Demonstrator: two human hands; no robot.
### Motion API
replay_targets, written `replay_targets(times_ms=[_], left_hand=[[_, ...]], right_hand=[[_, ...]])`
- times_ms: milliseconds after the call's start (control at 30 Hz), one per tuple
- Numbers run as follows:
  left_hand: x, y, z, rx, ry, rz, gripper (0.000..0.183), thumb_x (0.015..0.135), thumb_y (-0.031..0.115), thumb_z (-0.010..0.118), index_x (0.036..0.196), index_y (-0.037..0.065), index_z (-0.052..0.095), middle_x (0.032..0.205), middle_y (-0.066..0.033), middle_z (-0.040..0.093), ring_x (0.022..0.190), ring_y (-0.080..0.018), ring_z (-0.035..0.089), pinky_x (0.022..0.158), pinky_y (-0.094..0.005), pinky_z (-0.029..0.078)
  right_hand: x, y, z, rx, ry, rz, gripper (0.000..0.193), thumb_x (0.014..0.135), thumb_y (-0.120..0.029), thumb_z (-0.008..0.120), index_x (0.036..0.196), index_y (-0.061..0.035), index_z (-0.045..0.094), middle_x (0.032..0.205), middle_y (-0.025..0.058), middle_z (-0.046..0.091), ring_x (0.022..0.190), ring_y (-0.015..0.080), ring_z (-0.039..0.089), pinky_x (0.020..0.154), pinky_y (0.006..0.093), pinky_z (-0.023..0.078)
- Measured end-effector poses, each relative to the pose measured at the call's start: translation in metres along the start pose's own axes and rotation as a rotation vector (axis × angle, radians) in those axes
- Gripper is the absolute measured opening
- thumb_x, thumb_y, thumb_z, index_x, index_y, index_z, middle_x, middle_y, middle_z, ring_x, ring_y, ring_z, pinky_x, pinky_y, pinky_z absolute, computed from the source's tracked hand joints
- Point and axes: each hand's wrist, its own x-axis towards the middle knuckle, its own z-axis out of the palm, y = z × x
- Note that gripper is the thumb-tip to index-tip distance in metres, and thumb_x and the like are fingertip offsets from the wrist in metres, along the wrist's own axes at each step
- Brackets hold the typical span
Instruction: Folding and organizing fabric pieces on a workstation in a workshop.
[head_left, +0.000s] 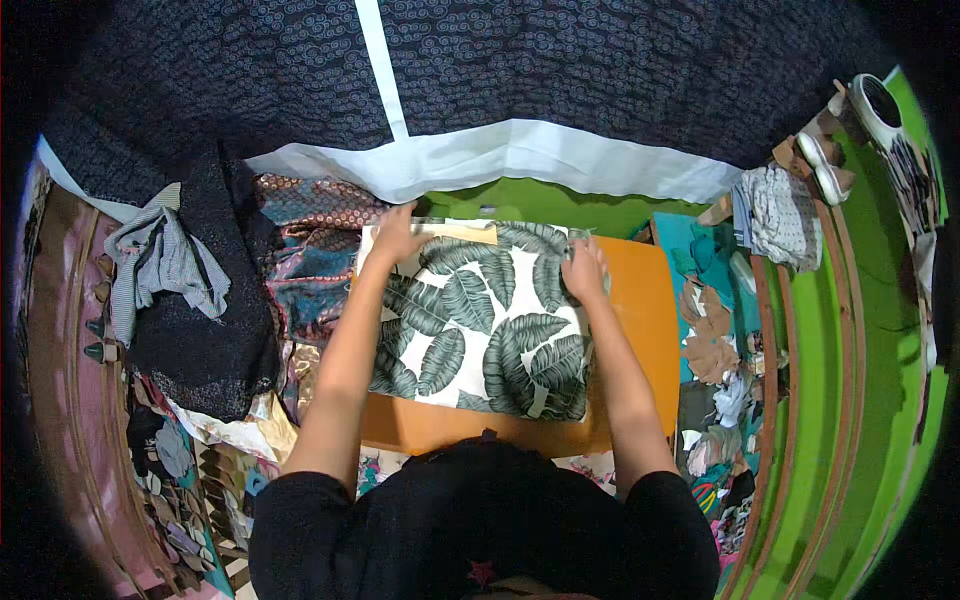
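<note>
A white fabric with dark grey-green leaves [465, 300] lies flat, in a rough rectangle, on an orange table [645, 330]. Along its far edge shows a pale yellow strip [470, 233]. My left hand [398, 238] rests at the fabric's far left corner, its thumb stretched to the right, apart from the fingers. At the far right edge, my right hand [586, 270] touches the fabric with its fingers pointing away from me and somewhat apart. Neither hand shows a clear grip on the cloth.
Shiny patterned cloth [315, 260] and a black textured cloth [200, 330] hang left of the table, with a grey striped cloth [160, 260] over them. Shoes [822, 165] and a dotted white cloth [785, 215] sit at right. A dark curtain [600, 80] hangs behind.
</note>
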Motion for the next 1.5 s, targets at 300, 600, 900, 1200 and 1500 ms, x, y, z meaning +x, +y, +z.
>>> replay_targets(times_ms=[300, 600, 900, 1200, 1500], left_hand=[[-0.164, -0.047, 0.039, -0.053, 0.193, -0.56, 0.063, 0.07, 0.036, 0.06, 0.121, 0.006, 0.036, 0.112, -0.0195, 0.041, 0.105, -0.0374, 0.035, 0.084, -0.0474, 0.03], [-0.194, -0.04, 0.041, 0.149, 0.202, -0.7, 0.043, 0.072, 0.032, 0.06, 0.103, 0.005, 0.047, 0.099, -0.0127, 0.05, 0.096, -0.0296, 0.044, 0.079, -0.046, 0.03], [-0.207, -0.043, 0.04, 0.058, 0.358, -0.66, 0.024, 0.082, 0.024, 0.048, 0.097, 0.005, 0.048, 0.086, -0.0127, 0.054, 0.085, -0.0293, 0.049, 0.074, -0.0412, 0.031], [-0.229, -0.049, 0.034, 0.078, 0.305, -0.778, 0.036, 0.076, 0.037, 0.054, 0.09, 0.005, 0.045, 0.092, -0.0162, 0.048, 0.087, -0.0339, 0.048, 0.071, -0.047, 0.038], [-0.282, -0.055, 0.03, -0.048, -0.111, -1.005, 0.088, 0.071, 0.067, 0.039, 0.129, 0.002, 0.025, 0.122, -0.0238, 0.039, 0.108, -0.0334, 0.045, 0.084, -0.0411, 0.04]], right_hand=[[-0.078, 0.036, 0.049, -0.092, 0.081, 0.205, 0.056, 0.071, -0.029, 0.058, 0.119, -0.0075, 0.039, 0.122, 0.0163, 0.033, 0.113, 0.0332, 0.03, 0.092, 0.0496, 0.021], [-0.067, 0.023, 0.056, -0.055, 0.254, 0.638, 0.062, 0.069, -0.028, 0.063, 0.118, 0.0004, 0.037, 0.116, 0.0244, 0.037, 0.108, 0.0368, 0.034, 0.089, 0.0471, 0.027], [-0.052, 0.061, 0.038, 0.209, 0.245, 0.673, 0.017, 0.062, -0.008, 0.064, 0.072, 0.0023, 0.056, 0.075, 0.0188, 0.056, 0.074, 0.0321, 0.056, 0.068, 0.0384, 0.043], [-0.068, 0.07, 0.036, 0.232, 0.247, 0.337, 0.039, 0.07, -0.022, 0.062, 0.097, 0.0029, 0.049, 0.096, 0.0206, 0.051, 0.092, 0.0328, 0.049, 0.081, 0.0394, 0.038], [-0.207, 0.022, 0.038, -0.119, 0.077, 0.521, 0.062, 0.076, -0.039, 0.052, 0.121, -0.0008, 0.033, 0.128, 0.0191, 0.028, 0.121, 0.0339, 0.022, 0.096, 0.0514, 0.018]])
